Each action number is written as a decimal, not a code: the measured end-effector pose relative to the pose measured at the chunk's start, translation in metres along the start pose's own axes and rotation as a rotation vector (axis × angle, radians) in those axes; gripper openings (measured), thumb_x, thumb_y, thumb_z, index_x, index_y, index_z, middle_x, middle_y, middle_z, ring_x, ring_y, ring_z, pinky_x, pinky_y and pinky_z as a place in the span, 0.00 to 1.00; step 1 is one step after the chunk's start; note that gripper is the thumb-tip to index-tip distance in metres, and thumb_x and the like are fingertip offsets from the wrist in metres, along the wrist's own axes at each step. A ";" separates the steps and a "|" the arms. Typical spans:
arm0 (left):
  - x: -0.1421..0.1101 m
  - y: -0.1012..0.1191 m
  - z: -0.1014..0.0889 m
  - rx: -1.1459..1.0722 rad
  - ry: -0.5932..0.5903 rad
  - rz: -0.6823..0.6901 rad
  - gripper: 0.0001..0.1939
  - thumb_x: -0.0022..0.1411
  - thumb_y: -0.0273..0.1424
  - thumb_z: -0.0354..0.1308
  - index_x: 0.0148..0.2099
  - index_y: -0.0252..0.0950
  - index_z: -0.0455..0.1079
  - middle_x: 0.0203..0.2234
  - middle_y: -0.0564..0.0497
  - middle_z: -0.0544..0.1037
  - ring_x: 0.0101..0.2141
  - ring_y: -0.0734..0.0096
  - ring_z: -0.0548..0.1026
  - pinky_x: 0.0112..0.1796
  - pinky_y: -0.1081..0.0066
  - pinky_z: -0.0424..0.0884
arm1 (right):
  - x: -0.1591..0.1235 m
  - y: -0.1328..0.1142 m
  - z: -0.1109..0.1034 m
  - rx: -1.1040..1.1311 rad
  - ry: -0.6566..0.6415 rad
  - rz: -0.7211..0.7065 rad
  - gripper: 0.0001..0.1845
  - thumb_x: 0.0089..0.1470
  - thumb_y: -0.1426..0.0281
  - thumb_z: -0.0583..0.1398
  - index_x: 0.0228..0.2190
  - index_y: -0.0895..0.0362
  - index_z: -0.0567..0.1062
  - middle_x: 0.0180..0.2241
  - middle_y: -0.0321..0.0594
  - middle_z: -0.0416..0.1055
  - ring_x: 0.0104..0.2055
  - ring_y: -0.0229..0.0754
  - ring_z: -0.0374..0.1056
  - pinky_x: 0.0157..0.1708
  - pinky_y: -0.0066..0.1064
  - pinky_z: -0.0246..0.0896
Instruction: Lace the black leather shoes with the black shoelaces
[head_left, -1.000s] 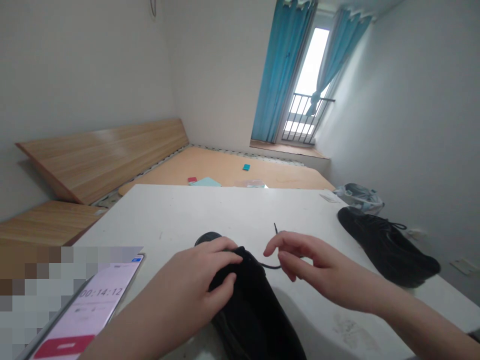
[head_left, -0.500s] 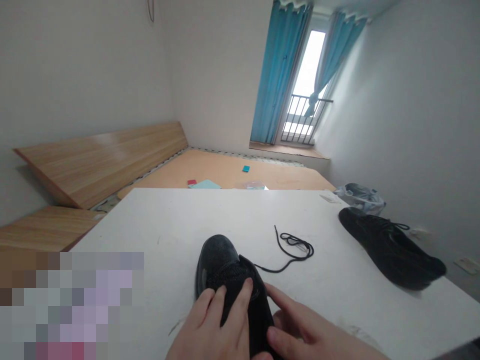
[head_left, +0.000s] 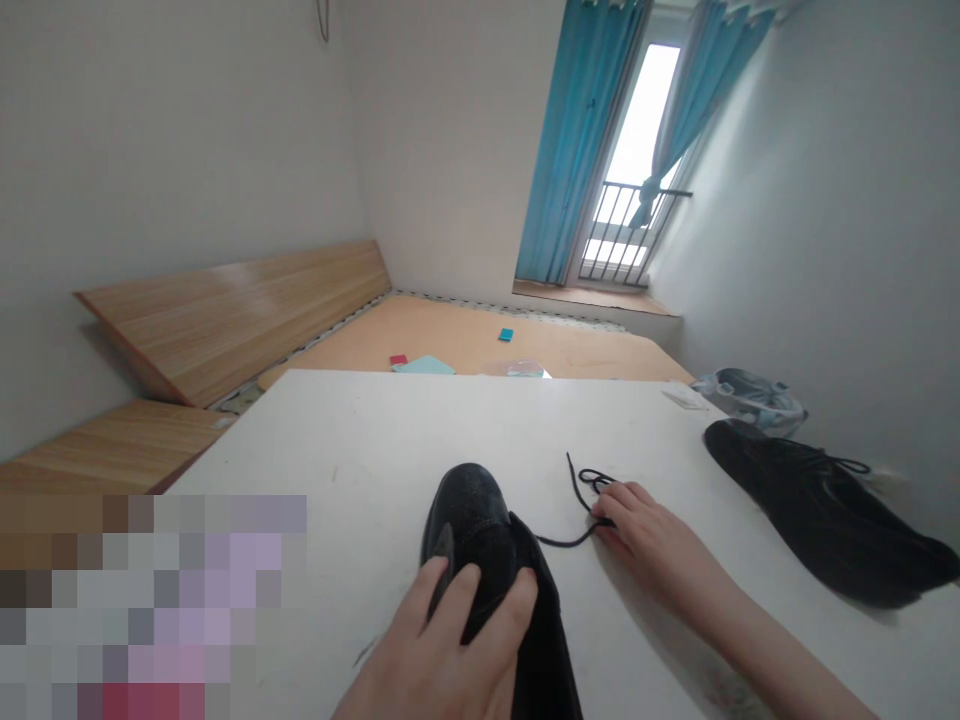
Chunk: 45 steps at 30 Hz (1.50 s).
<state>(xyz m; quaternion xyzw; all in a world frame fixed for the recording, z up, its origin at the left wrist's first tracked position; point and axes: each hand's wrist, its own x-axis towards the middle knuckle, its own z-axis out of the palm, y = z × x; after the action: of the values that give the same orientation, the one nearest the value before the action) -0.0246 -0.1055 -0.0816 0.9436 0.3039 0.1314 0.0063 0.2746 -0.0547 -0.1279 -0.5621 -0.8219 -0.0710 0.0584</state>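
I can't see the back of the near shoe (head_left: 471,495); the left hand (head_left: 450,640) covers part of it. Right of it, the right hand (head_left: 641,530) hides some lace (head_left: 566,544).

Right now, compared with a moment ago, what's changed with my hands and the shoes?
Your right hand has left the near shoe, moving right and forward onto the black lace; whether it grips is unclear. Your left hand stays on that shoe, and the other shoe remains on the right of the table.
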 end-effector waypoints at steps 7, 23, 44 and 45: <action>0.013 -0.005 -0.014 0.042 -0.051 0.097 0.15 0.68 0.41 0.52 0.46 0.40 0.76 0.55 0.53 0.74 0.46 0.54 0.76 0.48 0.55 0.68 | 0.016 -0.011 0.007 0.030 0.014 -0.020 0.05 0.60 0.74 0.55 0.32 0.57 0.70 0.34 0.44 0.71 0.38 0.48 0.68 0.37 0.38 0.64; 0.039 -0.005 -0.059 -0.284 -0.146 -0.110 0.12 0.66 0.27 0.48 0.36 0.42 0.72 0.28 0.56 0.80 0.25 0.70 0.76 0.29 0.71 0.66 | 0.062 -0.039 -0.046 0.809 -0.064 0.115 0.15 0.66 0.62 0.40 0.32 0.54 0.58 0.24 0.33 0.66 0.22 0.36 0.64 0.22 0.27 0.60; 0.049 -0.018 -0.057 -0.705 -0.111 -0.385 0.12 0.63 0.39 0.53 0.39 0.41 0.75 0.34 0.55 0.81 0.35 0.68 0.77 0.33 0.73 0.69 | 0.055 -0.102 -0.090 1.982 -0.050 -0.123 0.09 0.57 0.68 0.62 0.40 0.54 0.70 0.32 0.34 0.66 0.26 0.32 0.62 0.21 0.21 0.55; 0.049 -0.019 -0.055 -0.653 -0.110 -0.378 0.12 0.63 0.39 0.52 0.39 0.40 0.75 0.34 0.54 0.81 0.34 0.68 0.77 0.33 0.72 0.69 | 0.056 -0.098 -0.089 1.860 -0.033 -0.113 0.08 0.57 0.67 0.61 0.40 0.54 0.70 0.32 0.34 0.65 0.28 0.33 0.62 0.23 0.22 0.55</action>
<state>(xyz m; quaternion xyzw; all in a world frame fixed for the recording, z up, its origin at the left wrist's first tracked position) -0.0112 -0.0659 -0.0179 0.8249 0.4139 0.1667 0.3470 0.1648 -0.0549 -0.0355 -0.2495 -0.5753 0.6211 0.4701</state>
